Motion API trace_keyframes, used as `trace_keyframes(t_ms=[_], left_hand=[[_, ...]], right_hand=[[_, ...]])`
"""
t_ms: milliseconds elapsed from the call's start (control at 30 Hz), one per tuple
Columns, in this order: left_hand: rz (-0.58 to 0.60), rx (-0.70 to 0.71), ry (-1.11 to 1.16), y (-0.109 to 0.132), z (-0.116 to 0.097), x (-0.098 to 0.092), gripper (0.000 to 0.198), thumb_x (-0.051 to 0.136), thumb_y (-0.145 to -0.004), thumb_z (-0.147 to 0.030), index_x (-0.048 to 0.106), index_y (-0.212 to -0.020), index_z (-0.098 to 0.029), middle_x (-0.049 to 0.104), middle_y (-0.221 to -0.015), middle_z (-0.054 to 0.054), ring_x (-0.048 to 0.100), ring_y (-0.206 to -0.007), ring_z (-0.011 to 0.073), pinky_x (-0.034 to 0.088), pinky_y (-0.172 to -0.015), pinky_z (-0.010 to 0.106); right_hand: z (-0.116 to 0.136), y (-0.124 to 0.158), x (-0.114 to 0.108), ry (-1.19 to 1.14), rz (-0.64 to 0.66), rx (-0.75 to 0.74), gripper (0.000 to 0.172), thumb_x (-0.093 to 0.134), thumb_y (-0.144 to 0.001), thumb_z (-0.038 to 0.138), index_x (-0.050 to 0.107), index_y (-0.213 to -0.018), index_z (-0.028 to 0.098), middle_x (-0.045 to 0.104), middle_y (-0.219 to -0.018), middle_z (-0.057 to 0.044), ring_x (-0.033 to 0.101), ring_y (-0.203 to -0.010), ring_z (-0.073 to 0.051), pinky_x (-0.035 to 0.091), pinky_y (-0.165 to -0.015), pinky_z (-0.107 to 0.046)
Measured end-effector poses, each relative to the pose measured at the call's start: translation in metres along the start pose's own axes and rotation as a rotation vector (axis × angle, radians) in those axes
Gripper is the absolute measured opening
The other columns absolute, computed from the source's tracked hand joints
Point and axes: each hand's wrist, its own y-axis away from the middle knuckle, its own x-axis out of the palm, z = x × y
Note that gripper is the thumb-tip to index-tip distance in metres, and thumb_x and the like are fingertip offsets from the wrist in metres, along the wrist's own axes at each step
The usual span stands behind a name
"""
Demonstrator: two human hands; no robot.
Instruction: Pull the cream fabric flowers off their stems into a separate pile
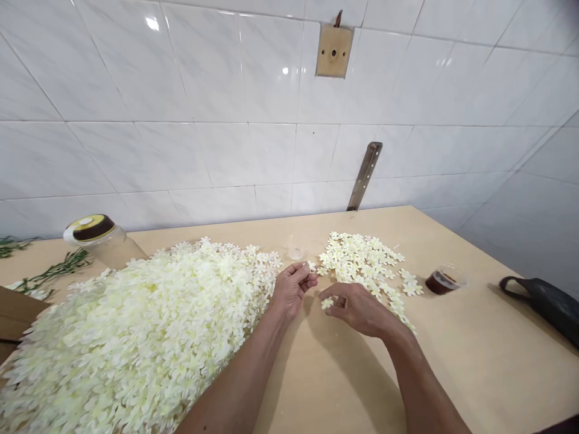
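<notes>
A large heap of cream fabric flowers [136, 331] covers the left of the wooden table [474, 361]. My left hand [289, 289] rests at the heap's right edge, its fingers pinched on a small cream flower [312, 266]. Close beside it, my right hand [357, 307] pinches another loose flower [326, 303] just above the tabletop. Behind my right hand lies a smaller, flatter pile of separated flowers [362, 262].
A small clear cup [296, 250] stands between the piles. A clear cup of dark liquid [443, 280] sits at the right, a black bag [547, 304] beyond it. A jar with a dark lid [97, 238] and green stems [49, 271] lie at the left. A white tiled wall backs the table.
</notes>
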Motion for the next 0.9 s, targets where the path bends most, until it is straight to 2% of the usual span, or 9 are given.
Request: trace_keyframes(t_ms=[67,133,233,300,367,533,700,800,900], left_hand=[[0.005,0.002,-0.014,0.000,0.001,0.000,0.037,0.089,-0.058,-0.029,0.067,-0.083,-0.012,0.065,-0.067,0.002,0.062,-0.062,0.0110,0.052,-0.063,0.023],[0.012,0.006,-0.038,0.000,0.001,0.000,0.037,0.089,-0.058,-0.032,0.068,-0.081,-0.012,0.062,-0.061,0.000,0.058,-0.055,0.0087,0.048,-0.057,0.021],[0.024,0.019,-0.087,0.001,0.003,0.002,0.034,0.086,-0.062,-0.036,0.068,-0.076,-0.011,0.057,-0.053,-0.002,0.050,-0.045,0.0065,0.041,-0.049,0.020],[0.036,0.033,-0.142,0.003,0.004,0.003,0.034,0.084,-0.064,-0.039,0.067,-0.073,-0.012,0.058,-0.054,-0.002,0.049,-0.044,0.0067,0.039,-0.048,0.021],[0.062,0.042,-0.206,0.004,0.006,0.004,0.034,0.082,-0.067,-0.042,0.067,-0.073,-0.012,0.059,-0.056,-0.001,0.049,-0.045,0.0072,0.039,-0.048,0.022],[0.140,0.032,-0.266,0.008,0.005,0.004,0.034,0.079,-0.070,-0.045,0.066,-0.071,-0.013,0.059,-0.053,-0.001,0.049,-0.045,0.0085,0.038,-0.047,0.022],[0.186,-0.009,-0.247,0.011,0.004,0.005,0.034,0.077,-0.072,-0.044,0.063,-0.067,-0.014,0.058,-0.050,0.000,0.050,-0.044,0.0086,0.038,-0.048,0.021],[0.212,0.004,-0.233,0.012,0.004,0.007,0.036,0.074,-0.074,-0.046,0.058,-0.064,-0.015,0.058,-0.051,0.000,0.051,-0.043,0.0095,0.038,-0.046,0.022],[0.182,0.024,-0.272,0.012,0.005,0.008,0.037,0.074,-0.074,-0.047,0.055,-0.064,-0.016,0.056,-0.051,-0.001,0.050,-0.039,0.0095,0.035,-0.040,0.022]], right_hand=[[-0.002,-0.001,0.000,-0.015,-0.047,-0.002,0.026,0.066,-0.080,0.030,0.072,-0.105,0.027,0.070,-0.089,-0.002,0.062,-0.069,-0.017,0.047,-0.065,-0.028],[-0.003,-0.004,0.003,-0.035,-0.199,0.007,0.027,0.066,-0.082,0.032,0.070,-0.107,0.025,0.070,-0.099,-0.003,0.061,-0.067,-0.016,0.048,-0.065,-0.028],[-0.001,-0.012,0.012,-0.062,-0.471,-0.033,0.033,0.067,-0.084,0.035,0.066,-0.113,0.021,0.067,-0.101,-0.006,0.058,-0.064,-0.014,0.050,-0.064,-0.028],[0.001,-0.016,0.018,-0.076,-0.543,-0.098,0.040,0.067,-0.085,0.037,0.063,-0.121,0.020,0.065,-0.099,-0.006,0.056,-0.064,-0.014,0.051,-0.064,-0.028],[0.002,-0.019,0.023,-0.070,-0.559,-0.142,0.042,0.066,-0.086,0.038,0.063,-0.124,0.019,0.063,-0.097,-0.007,0.055,-0.064,-0.014,0.051,-0.063,-0.028],[-0.003,-0.022,0.028,-0.018,-0.597,-0.184,0.032,0.063,-0.089,0.037,0.069,-0.115,0.019,0.063,-0.087,-0.005,0.056,-0.063,-0.014,0.050,-0.064,-0.028],[-0.003,-0.021,0.028,-0.036,-0.574,-0.175,0.023,0.054,-0.095,0.034,0.069,-0.108,0.021,0.068,-0.089,-0.005,0.061,-0.066,-0.015,0.047,-0.063,-0.026],[-0.001,-0.020,0.028,0.038,-0.558,-0.195,0.025,0.046,-0.099,0.032,0.067,-0.092,0.021,0.067,-0.082,-0.004,0.061,-0.069,-0.016,0.044,-0.065,-0.026],[-0.002,-0.020,0.029,0.163,-0.532,-0.167,0.035,0.043,-0.099,0.036,0.055,-0.070,0.020,0.055,-0.060,0.000,0.051,-0.055,-0.014,0.036,-0.056,-0.025]])
